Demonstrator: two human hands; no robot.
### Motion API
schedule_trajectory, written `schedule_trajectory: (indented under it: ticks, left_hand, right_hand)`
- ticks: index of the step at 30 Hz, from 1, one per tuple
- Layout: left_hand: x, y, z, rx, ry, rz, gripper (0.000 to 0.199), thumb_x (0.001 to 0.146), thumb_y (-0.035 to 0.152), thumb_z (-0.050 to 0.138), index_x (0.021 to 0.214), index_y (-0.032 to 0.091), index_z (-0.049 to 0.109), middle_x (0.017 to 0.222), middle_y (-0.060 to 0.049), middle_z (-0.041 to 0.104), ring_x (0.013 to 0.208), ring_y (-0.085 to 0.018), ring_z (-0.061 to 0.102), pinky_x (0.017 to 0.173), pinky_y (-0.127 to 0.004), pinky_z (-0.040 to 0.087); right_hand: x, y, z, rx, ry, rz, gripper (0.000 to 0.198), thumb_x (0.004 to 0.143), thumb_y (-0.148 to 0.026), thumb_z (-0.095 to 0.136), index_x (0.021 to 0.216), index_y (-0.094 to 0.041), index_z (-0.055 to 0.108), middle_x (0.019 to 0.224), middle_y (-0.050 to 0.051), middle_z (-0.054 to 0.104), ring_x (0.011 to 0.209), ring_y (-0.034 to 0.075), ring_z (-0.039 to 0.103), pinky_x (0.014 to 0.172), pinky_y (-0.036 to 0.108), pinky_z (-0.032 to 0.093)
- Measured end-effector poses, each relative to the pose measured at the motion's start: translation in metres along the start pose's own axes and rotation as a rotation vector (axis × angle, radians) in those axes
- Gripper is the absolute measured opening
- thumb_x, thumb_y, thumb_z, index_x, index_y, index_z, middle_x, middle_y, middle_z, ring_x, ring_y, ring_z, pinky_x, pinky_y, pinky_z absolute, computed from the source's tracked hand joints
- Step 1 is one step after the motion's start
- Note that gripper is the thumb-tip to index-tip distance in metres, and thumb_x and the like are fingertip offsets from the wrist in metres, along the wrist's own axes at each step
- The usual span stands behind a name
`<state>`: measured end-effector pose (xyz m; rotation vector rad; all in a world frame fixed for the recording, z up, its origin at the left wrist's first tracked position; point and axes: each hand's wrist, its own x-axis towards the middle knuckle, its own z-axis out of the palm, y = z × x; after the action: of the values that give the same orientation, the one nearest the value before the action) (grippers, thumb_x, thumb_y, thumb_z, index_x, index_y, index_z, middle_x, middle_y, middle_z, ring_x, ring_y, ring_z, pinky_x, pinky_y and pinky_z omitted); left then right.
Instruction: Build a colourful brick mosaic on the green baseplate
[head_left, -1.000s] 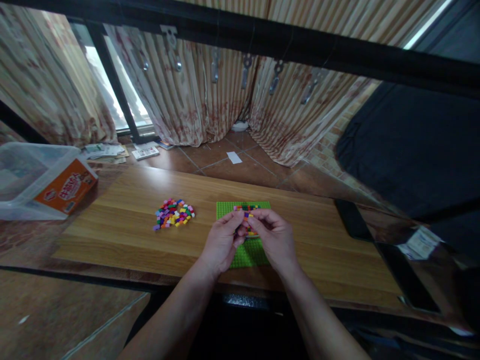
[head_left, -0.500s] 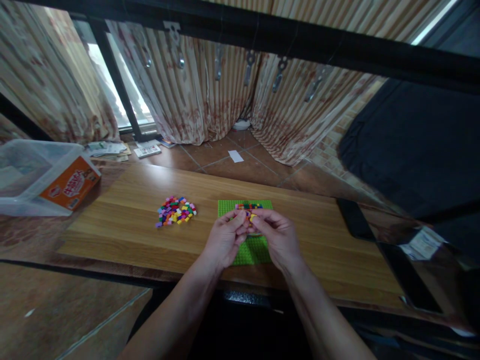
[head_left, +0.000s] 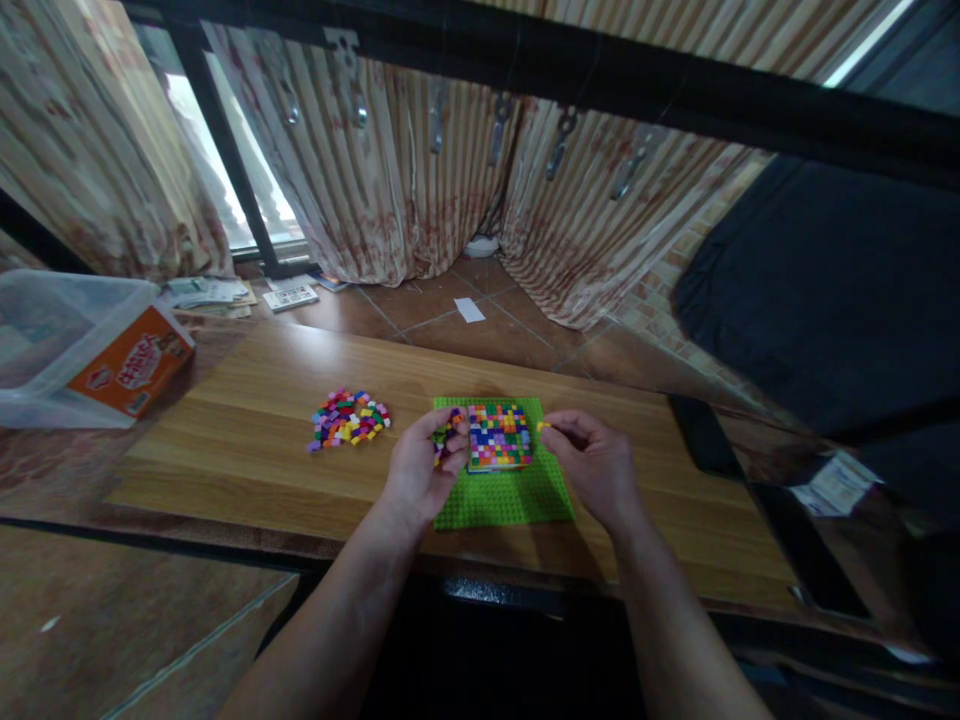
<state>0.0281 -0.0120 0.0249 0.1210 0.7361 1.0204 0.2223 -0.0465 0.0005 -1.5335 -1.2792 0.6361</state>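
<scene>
A green studded baseplate (head_left: 495, 502) lies on the wooden board in front of me. On its upper part stands a block of many-coloured toy bricks (head_left: 499, 438). Just left of this block, my left hand (head_left: 426, 455) curls around several loose toy bricks (head_left: 439, 458), partly hidden by the fingers. My right hand (head_left: 592, 460) is to the right of the block, pinching a small yellow brick (head_left: 541, 426) between thumb and forefinger. Farther left, a loose pile of mixed coloured bricks (head_left: 349, 420) rests on the board.
The wooden board (head_left: 255, 440) spans the table. At far left stands a clear plastic bin (head_left: 67, 340) with an orange label. Two dark flat objects, a phone-like one (head_left: 703, 435) and a longer one (head_left: 814, 550), lie at the right near a crumpled packet (head_left: 838, 483).
My hands were together over the brick block; now they are apart on either side of it, uncovering its top. The right hand has moved right with a yellow brick.
</scene>
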Motion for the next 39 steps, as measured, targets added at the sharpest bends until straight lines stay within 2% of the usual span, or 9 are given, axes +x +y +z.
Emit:
schedule_trajectory:
  ticks: [4, 10, 14, 18, 30, 35, 39]
  left_hand:
    - [0.001, -0.001, 0.001, -0.021, -0.002, -0.005, 0.022, 0.089, 0.010, 0.041, 0.071, 0.011, 0.055, 0.062, -0.001, 0.048, 0.042, -0.004, 0.036, 0.032, -0.013, 0.021]
    - [0.003, -0.002, 0.000, -0.030, -0.015, -0.001, 0.022, 0.088, 0.011, 0.040, 0.071, 0.011, 0.055, 0.062, -0.002, 0.048, 0.042, -0.004, 0.037, 0.032, -0.013, 0.021]
    - [0.003, -0.002, 0.000, -0.019, 0.000, -0.007, 0.021, 0.089, 0.010, 0.041, 0.073, 0.011, 0.055, 0.063, -0.001, 0.049, 0.042, -0.004, 0.038, 0.032, -0.012, 0.022]
    - [0.003, -0.001, 0.000, -0.014, 0.004, -0.015, 0.022, 0.090, 0.010, 0.040, 0.074, 0.010, 0.055, 0.063, -0.002, 0.048, 0.043, -0.004, 0.038, 0.032, -0.012, 0.022]
    - [0.001, 0.001, 0.001, 0.001, 0.018, -0.011, 0.024, 0.090, 0.008, 0.039, 0.073, 0.009, 0.056, 0.064, -0.002, 0.049, 0.042, -0.003, 0.038, 0.032, -0.012, 0.022]
    - [0.002, 0.001, -0.001, -0.001, 0.013, -0.011, 0.023, 0.090, 0.009, 0.040, 0.073, 0.010, 0.056, 0.065, -0.002, 0.050, 0.043, -0.004, 0.039, 0.032, -0.012, 0.023]
    - [0.002, 0.000, -0.001, 0.006, 0.021, -0.009, 0.020, 0.088, 0.009, 0.042, 0.074, 0.010, 0.056, 0.064, -0.002, 0.050, 0.043, -0.004, 0.038, 0.033, -0.012, 0.024]
  right_hand:
    - [-0.004, 0.002, 0.005, -0.132, -0.039, -0.046, 0.014, 0.082, -0.033, 0.064, 0.084, -0.022, 0.071, 0.083, 0.004, 0.076, 0.077, 0.021, 0.070, 0.074, 0.035, 0.053]
    - [-0.006, 0.004, 0.015, -0.275, -0.017, -0.119, 0.013, 0.084, -0.030, 0.061, 0.084, -0.022, 0.072, 0.085, 0.004, 0.075, 0.081, 0.023, 0.067, 0.079, 0.039, 0.050]
    - [-0.003, 0.010, 0.018, -0.303, -0.011, -0.227, 0.013, 0.086, -0.031, 0.062, 0.082, -0.024, 0.073, 0.089, 0.005, 0.071, 0.089, 0.024, 0.063, 0.082, 0.040, 0.049]
    - [0.001, 0.016, 0.022, -0.299, 0.015, -0.267, 0.011, 0.084, -0.030, 0.065, 0.080, -0.026, 0.074, 0.092, 0.005, 0.067, 0.093, 0.024, 0.061, 0.085, 0.041, 0.048]
    - [0.003, 0.020, 0.026, -0.191, 0.086, -0.060, 0.011, 0.074, -0.029, 0.064, 0.074, -0.023, 0.072, 0.098, 0.008, 0.067, 0.093, 0.025, 0.064, 0.071, 0.036, 0.051]
    - [0.006, 0.025, 0.027, -0.100, 0.176, 0.085, 0.021, 0.077, -0.037, 0.063, 0.088, -0.021, 0.071, 0.097, 0.009, 0.069, 0.085, 0.023, 0.064, 0.075, 0.038, 0.052]
    - [0.008, 0.035, 0.034, -0.035, 0.190, 0.155, 0.037, 0.078, -0.049, 0.065, 0.102, -0.022, 0.068, 0.102, 0.009, 0.071, 0.090, 0.023, 0.065, 0.081, 0.040, 0.052]
